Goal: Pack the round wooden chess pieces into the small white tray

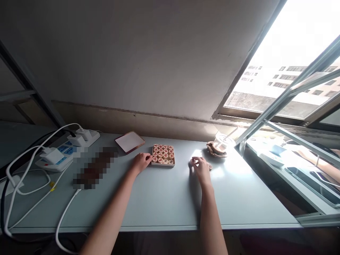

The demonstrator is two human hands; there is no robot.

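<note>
Presently, your left grip (142,161) is resting curled against the disc box (163,165) at its right; light contact should be sufficing. Your right grip (198,164) is holding fingertips bunched beside a loose disc (210,167), both pinches unclear.

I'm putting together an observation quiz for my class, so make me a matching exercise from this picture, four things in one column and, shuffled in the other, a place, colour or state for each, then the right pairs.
Things:
1. right hand
2. open box
3. lid
4. power strip

Places, colours, states:
A. white with blue patches
B. holds rows of round pieces
C. pale inside facing up
D. to the right of the open box, fingers curled

Right pairs: 1-D, 2-B, 3-C, 4-A
</note>
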